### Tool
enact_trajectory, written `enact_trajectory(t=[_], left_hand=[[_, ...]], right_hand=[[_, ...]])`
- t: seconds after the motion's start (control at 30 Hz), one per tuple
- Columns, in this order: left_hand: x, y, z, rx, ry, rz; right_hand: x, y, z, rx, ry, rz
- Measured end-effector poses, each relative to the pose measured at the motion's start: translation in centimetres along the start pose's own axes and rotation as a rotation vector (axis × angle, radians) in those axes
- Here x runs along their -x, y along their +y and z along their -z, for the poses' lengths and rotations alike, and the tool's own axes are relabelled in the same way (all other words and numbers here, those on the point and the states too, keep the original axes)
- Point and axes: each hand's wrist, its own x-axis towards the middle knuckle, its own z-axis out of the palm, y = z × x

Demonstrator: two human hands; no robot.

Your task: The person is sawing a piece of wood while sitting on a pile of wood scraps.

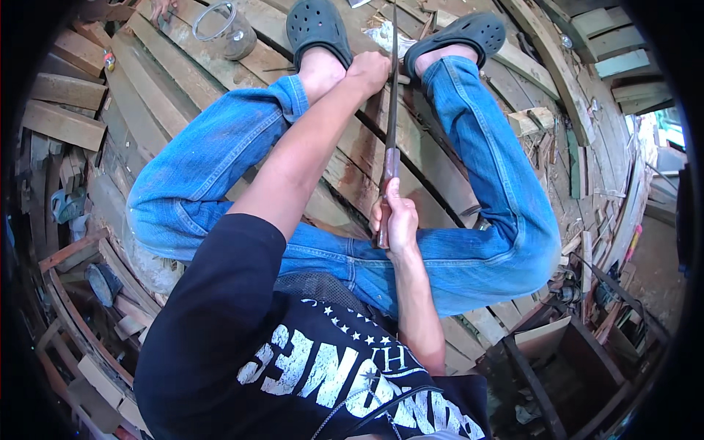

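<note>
I sit on curved wooden planks (183, 81) in blue jeans and dark clogs. My right hand (396, 220) grips the brown wooden handle of a long, thin metal blade tool (392, 95) that points away from me between my feet. My left hand (369, 71) is stretched forward with its fingers closed, pressing something small on the plank next to the tool's far part. What it presses is hidden under the fingers.
A glass jar (224, 29) lies on the planks at the upper left. A white crumpled rag (385, 35) sits between my feet. Loose wood offcuts (62, 121) pile at the left, scrap timber (587, 220) at the right, and a dark box (565, 359) stands at the lower right.
</note>
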Motion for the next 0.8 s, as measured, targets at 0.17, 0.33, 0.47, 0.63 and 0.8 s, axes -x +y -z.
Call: enact_trajectory(t=[0.17,0.33,0.47,0.63,0.8], left_hand=[[0.0,0.4,-0.2,-0.03,0.047,-0.009],[0.2,0.7,0.0,-0.061,0.039,0.034],[0.2,0.3,-0.1,-0.013,0.047,0.046],[-1.0,0.5,1.2,-0.036,-0.044,0.026],[-2.0,0.3,2.6,-0.284,-0.22,-0.024]], right_hand=[[-0.3,-0.4,0.1,0.036,0.017,-0.018],[-0.2,-0.6,0.0,0.178,0.031,0.031],[-0.2,-0.5,-0.1,0.192,0.035,0.038],[-0.2,0.2,0.5,0.048,0.013,0.041],[-0.3,0.5,0.8,0.085,0.016,0.048]])
